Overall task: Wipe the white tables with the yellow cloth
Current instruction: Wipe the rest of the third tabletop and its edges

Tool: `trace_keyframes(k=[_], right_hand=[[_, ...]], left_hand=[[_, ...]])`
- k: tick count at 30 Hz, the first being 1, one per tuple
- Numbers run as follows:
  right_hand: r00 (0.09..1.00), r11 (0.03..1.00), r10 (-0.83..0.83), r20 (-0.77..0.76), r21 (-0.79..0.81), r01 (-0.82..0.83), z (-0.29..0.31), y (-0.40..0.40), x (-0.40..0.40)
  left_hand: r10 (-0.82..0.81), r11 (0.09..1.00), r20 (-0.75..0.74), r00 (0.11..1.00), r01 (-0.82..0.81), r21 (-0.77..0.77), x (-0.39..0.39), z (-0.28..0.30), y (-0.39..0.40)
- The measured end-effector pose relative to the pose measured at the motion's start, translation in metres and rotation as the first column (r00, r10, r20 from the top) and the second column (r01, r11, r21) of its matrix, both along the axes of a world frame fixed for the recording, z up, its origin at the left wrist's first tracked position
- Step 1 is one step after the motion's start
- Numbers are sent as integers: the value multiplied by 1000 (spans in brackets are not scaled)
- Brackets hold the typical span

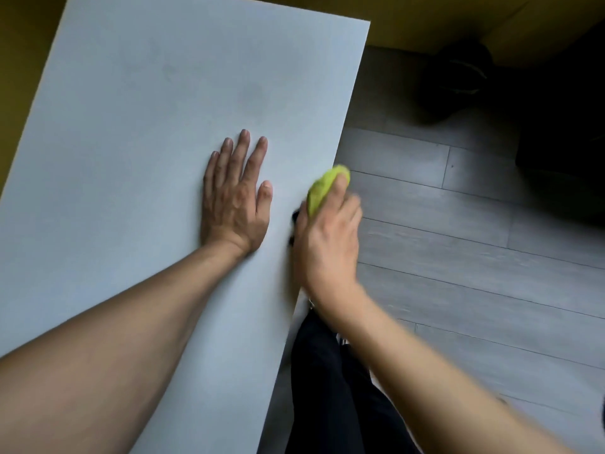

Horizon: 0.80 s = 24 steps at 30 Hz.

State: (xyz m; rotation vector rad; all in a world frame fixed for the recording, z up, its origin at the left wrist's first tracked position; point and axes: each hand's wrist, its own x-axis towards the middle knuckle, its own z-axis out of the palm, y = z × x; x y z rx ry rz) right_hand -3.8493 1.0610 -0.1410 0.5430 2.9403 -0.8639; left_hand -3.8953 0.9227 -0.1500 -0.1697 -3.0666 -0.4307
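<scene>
Left hand (234, 198) lying flat and open on the table (131, 132), likely bracing it. Right hand (327, 237) is gripping the bunched cloth (322, 186), working along the table's right edge.

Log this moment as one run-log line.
left hand flat on white table | right hand rubbing yellow cloth along table's right edge

White table (131, 126); left hand (234, 198) flat

white table (137, 132): 1 | yellow cloth (322, 188): 1 | hands: 2, left (234, 199), right (327, 244)
</scene>
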Motion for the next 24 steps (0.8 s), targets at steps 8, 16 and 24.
trace_keyframes(k=[8,16,24], right_hand=[[997,999,-21,72,-28,23,7,-12,20],[988,987,-153,27,-37,154,6,17,-108],[995,995,-95,-13,12,95,-1,-10,-3]], left_hand=[[3,1000,22,1000,-3,-9,-1,4,0],[0,999,43,999,1,-35,1,6,0],[-9,1000,73,997,11,-29,1,7,-1]])
